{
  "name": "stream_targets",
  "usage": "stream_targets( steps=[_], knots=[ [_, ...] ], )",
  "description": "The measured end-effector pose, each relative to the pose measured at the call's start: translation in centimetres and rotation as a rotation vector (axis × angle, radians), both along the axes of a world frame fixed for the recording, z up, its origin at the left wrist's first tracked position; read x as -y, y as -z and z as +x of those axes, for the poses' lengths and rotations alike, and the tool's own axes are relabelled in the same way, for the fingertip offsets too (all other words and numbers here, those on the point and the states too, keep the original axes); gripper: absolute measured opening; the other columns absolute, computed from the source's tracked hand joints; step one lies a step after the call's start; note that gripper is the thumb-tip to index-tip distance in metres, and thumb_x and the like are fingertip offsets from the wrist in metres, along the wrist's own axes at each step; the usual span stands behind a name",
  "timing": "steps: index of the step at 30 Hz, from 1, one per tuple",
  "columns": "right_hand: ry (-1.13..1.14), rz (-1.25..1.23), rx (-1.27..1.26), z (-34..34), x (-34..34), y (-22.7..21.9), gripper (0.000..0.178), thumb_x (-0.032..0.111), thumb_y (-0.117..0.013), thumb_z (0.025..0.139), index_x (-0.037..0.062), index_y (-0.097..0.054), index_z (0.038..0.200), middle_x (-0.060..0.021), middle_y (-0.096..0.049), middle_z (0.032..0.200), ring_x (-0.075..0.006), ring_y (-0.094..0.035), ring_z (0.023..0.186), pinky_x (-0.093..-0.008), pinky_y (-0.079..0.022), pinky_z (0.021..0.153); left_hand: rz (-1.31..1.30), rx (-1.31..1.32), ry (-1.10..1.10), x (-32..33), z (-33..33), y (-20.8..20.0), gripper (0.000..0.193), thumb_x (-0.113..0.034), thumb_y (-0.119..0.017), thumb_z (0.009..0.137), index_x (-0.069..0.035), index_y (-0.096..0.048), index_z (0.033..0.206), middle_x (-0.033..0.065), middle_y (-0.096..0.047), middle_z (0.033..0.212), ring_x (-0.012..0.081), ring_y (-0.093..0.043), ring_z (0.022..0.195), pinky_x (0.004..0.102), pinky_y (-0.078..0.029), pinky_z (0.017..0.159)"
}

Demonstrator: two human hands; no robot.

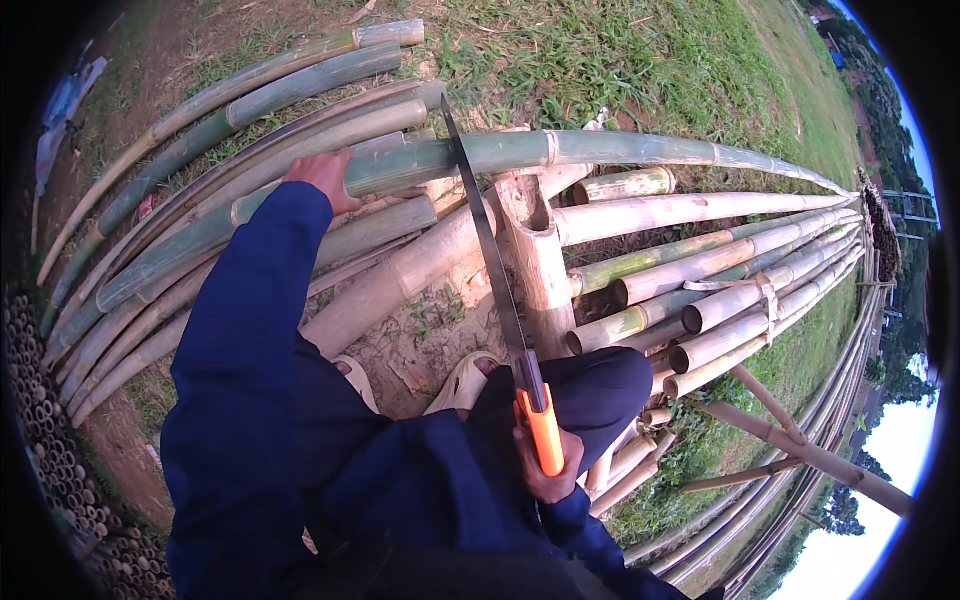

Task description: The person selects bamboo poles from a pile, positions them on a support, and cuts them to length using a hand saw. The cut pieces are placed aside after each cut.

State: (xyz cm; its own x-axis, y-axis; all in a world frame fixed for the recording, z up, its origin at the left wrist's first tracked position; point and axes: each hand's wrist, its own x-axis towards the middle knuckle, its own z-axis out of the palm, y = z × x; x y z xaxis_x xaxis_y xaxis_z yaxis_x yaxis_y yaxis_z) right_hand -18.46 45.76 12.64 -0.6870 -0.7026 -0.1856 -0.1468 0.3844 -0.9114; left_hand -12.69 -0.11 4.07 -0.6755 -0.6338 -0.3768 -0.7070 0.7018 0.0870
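Note:
A long green bamboo pole [400,166] lies across in front of me, resting near a short upright bamboo post [540,270]. My left hand [326,180] is wrapped round the pole, left of the saw blade. In my right hand [552,468] is the orange handle of a hand saw [483,220], close to my knee. Its long dark blade runs away from me, and its far part lies across the pole just left of the post. Whether the teeth have cut into the bamboo cannot be made out.
Several cut poles [300,85] lie at the left, with a stack of bamboo ends [60,450] beyond. To the right, more poles [720,310] rest in a bundle, some tied. Grass [640,60] covers the far ground. A bamboo frame [810,450] stands at the right.

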Motion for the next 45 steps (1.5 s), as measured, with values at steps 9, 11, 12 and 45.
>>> stream_targets(
  steps=[9, 11, 12, 45],
  knots=[
    [0.054, -0.11, 0.161, -4.6, 9.9, 4.2, 0.014, 0.006, -0.072, 0.093, -0.0043, -0.065, 0.087, -0.0061, -0.057, 0.066, -0.01, -0.048, 0.06, -0.0316, -0.043, 0.057, 0.028, -0.055, 0.013, 1.1, -0.3, 0.3, 0.084, -0.04, -0.083, 0.064, -0.007, -0.059, 0.137, 0.0239, -0.07, 0.118, 0.0406, -0.067, 0.111, 0.0493, -0.049, 0.101],
    [0.05, -0.114, 0.125, -1.7, 4.4, 2.6, 0.009, 0.003, -0.071, 0.093, -0.0052, -0.069, 0.097, -0.0048, -0.063, 0.07, -0.0087, -0.056, 0.066, -0.0291, -0.048, 0.061, 0.029, -0.046, 0.009, 2.2, -0.2, 0.0, 0.085, -0.04, -0.083, 0.063, -0.007, -0.059, 0.138, 0.0242, -0.07, 0.118, 0.0406, -0.067, 0.111, 0.0489, -0.049, 0.102],
    [0.009, -0.067, -0.023, -0.6, 2.5, -0.5, 0.02, 0.001, -0.071, 0.093, -0.0046, -0.071, 0.112, -0.0038, -0.066, 0.075, -0.0078, -0.06, 0.07, -0.0268, -0.05, 0.066, 0.047, -0.031, -0.002, 1.9, 0.3, 0.5, 0.086, -0.04, -0.082, 0.063, -0.008, -0.059, 0.139, 0.0244, -0.07, 0.118, 0.0407, -0.067, 0.111, 0.0487, -0.049, 0.102],
    [0.03, -0.111, -0.032, -5.7, 14.5, 7.3, 0.021, 0.014, -0.076, 0.092, -0.0054, -0.068, 0.097, -0.0111, -0.065, 0.071, -0.0149, -0.058, 0.063, -0.0323, -0.05, 0.063, -0.192, -0.268, 0.077, 1.0, 1.2, 3.3, 0.07, -0.029, -0.085, 0.068, -0.01, -0.051, 0.126, 0.0153, -0.066, 0.114, 0.0398, -0.066, 0.108, 0.0531, -0.052, 0.088]
  ],
)
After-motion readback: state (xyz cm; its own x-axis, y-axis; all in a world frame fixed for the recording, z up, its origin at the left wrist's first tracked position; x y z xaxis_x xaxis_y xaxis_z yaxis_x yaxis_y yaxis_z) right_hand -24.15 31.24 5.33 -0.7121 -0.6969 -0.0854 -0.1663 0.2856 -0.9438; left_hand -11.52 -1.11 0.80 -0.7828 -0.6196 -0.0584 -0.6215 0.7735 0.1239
